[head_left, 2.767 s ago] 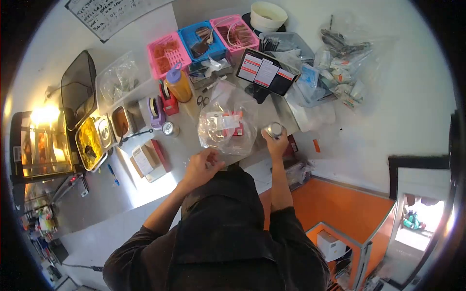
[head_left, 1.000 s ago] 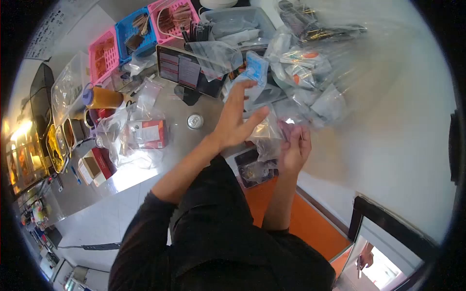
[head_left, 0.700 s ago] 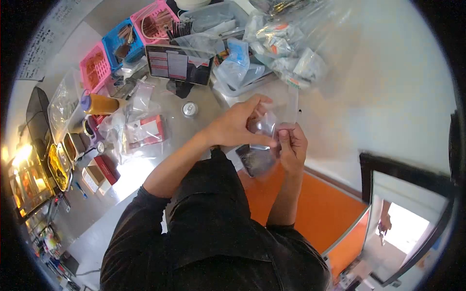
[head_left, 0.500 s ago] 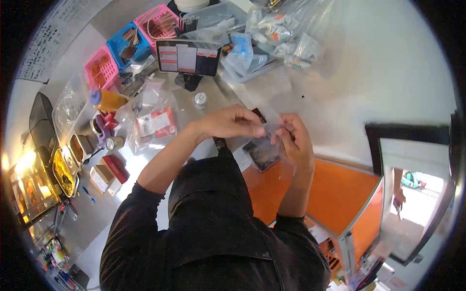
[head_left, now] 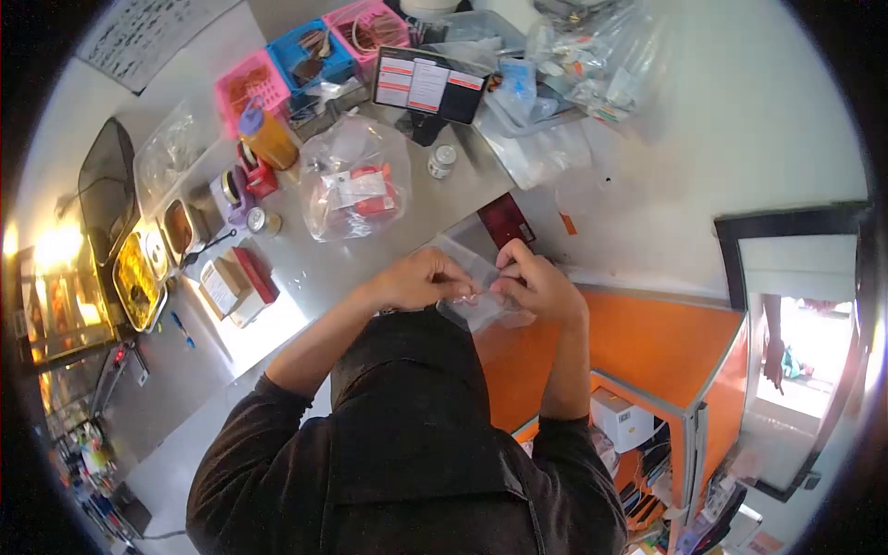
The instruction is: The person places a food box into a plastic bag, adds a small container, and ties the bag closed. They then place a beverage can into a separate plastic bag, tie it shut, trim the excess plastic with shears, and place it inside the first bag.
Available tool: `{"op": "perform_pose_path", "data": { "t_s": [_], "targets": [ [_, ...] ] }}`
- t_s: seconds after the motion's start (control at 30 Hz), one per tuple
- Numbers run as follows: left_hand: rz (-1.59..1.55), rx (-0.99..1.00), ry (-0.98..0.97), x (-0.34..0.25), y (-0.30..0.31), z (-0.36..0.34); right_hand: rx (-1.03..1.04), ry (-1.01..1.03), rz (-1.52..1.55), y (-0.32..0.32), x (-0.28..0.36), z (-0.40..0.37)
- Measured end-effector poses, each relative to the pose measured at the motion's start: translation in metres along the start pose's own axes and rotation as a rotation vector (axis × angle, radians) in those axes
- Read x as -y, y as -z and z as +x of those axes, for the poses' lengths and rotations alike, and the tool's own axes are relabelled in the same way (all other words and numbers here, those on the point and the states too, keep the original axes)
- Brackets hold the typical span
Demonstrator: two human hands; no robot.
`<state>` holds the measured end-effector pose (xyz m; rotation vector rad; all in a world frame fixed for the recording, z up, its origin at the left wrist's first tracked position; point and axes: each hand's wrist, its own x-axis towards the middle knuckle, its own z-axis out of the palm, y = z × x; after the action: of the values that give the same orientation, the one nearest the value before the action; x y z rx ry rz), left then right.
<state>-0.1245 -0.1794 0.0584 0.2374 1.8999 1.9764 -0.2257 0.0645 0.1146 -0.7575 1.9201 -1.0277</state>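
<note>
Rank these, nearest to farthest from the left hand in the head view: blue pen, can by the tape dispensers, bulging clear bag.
From the left hand:
1. Bulging clear bag: ahead, slightly left.
2. Can: farther left.
3. Blue pen: farthest left.

Past the near edge of the silver-grey surface (head_left: 416,211), a plastic bag (head_left: 474,262) is colourless and see-through. Toward the far edge come a pink basket (head_left: 254,85), a blue basket (head_left: 312,57) and a second pink basket (head_left: 365,28), then a tablet (head_left: 428,85) showing white and red blocks on black. The bottle (head_left: 268,141) is amber with a lavender cap (head_left: 251,118); one tape dispenser (head_left: 257,178) is red, and the cabinet (head_left: 647,342) is bright orange with grey trim.
</note>
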Motion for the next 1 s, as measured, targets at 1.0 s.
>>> {"op": "perform_pose_path", "data": {
  "t_s": [1.0],
  "targets": [
    [0.291, -0.799, -0.188, 0.074, -0.049, -0.069, -0.571, -0.17, 0.448, -0.188, -0.055, 0.04]
  ]
}}
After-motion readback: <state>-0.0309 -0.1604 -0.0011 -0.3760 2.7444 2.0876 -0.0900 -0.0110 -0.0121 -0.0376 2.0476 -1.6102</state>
